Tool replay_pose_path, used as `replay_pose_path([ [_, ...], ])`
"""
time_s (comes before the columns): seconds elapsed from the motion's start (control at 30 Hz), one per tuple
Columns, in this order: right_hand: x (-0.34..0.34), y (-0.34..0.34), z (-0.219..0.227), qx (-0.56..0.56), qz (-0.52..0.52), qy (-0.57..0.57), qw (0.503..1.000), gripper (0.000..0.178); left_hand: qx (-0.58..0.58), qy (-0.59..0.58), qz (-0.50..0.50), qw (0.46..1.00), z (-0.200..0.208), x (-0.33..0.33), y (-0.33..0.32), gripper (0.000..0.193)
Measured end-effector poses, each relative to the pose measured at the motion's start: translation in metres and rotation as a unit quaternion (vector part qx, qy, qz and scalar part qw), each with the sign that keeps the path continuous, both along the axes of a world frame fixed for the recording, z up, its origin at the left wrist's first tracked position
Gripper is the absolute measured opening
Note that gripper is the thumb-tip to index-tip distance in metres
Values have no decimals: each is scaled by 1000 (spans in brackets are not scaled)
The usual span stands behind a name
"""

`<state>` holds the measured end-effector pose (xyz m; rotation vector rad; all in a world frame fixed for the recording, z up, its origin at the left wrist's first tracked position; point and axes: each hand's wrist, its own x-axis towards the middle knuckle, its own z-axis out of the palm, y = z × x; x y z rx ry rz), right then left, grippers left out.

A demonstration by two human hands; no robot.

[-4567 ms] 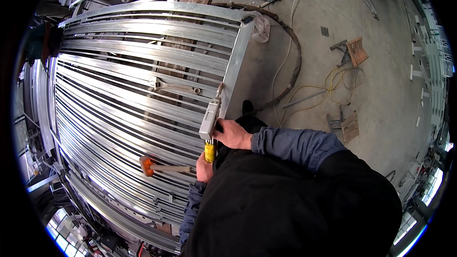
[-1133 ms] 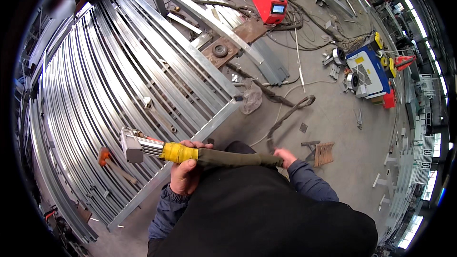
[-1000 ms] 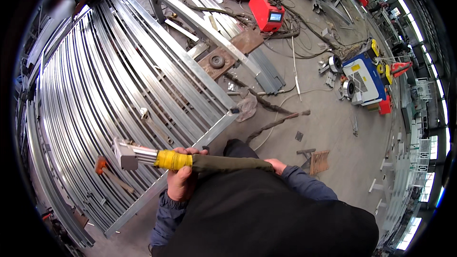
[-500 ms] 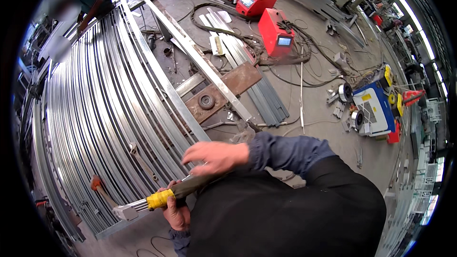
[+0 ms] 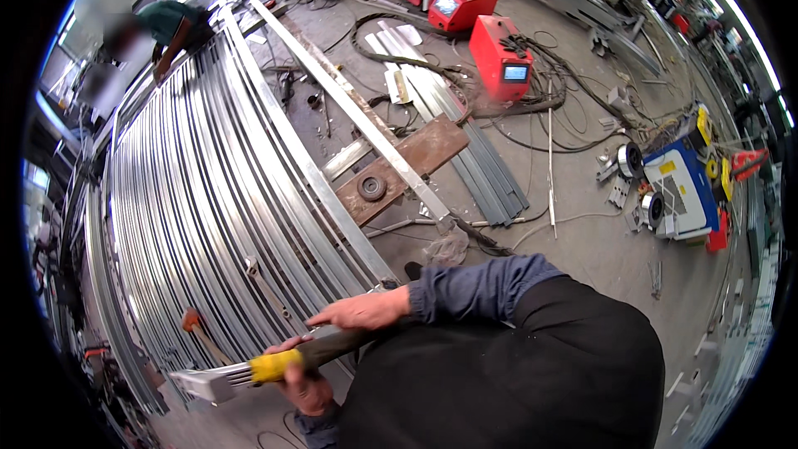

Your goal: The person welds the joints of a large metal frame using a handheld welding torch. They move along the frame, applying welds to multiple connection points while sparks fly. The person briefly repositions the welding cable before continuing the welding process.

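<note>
My left hand [image 5: 307, 389] wraps round a long tool at its yellow-taped section [image 5: 276, 365]. Beyond the tape, thin metal rods lead to a pale grey block [image 5: 208, 386] at the tool's left end; a dark sleeve [image 5: 332, 347] runs back toward my body. Over the sleeve lies my right hand [image 5: 370, 309], its fingers stretched to the left; whether it touches the tool I cannot tell. Beneath and past the tool spread rows of long metal profiles [image 5: 224, 175]. On them rest an adjustable wrench [image 5: 268, 289] and an orange-headed hammer [image 5: 192, 320], its handle end partly hidden.
A person in a dark green top [image 5: 162, 23] bends over the profiles' far end. A rusty plate [image 5: 432, 145] with a round black part [image 5: 371, 188] lies beside them. Red machines [image 5: 500, 58] with cables stand beyond; a blue-and-white machine [image 5: 677, 187] is at right.
My right hand has lowered toward the tool and flattened. The tool's block end has shifted slightly left and down in view. The surroundings have slid right as the view turned.
</note>
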<state>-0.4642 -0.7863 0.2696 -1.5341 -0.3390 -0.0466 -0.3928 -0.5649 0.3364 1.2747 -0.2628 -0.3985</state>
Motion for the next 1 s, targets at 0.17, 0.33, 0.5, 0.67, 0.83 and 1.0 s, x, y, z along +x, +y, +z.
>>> replay_pose_path([
  [0.17, -121, 10, -86, -14, 0, 154, 988, 59, -255, 102, -57, 960, 91, 50, 12, 40],
  [0.33, -186, 86, -87, 21, -106, 276, 955, 71, -437, 121, -217, 864, 186, 163, 110, 31],
  [0.5, -231, 170, -147, -75, -190, 371, 906, 96, -473, 19, -142, 869, 263, 238, 175, 27],
  [0.67, -309, 210, -185, -129, -163, 456, 866, 98, -377, -91, -61, 920, 288, 290, 243, 27],
  [0.83, -364, 305, -220, -30, -229, 485, 843, 101, -296, -143, -6, 944, 306, 299, 291, 28],
  [1.0, -455, 359, -248, -6, -610, 305, 732, 67, -251, -161, -5, 954, 311, 263, 301, 29],
])
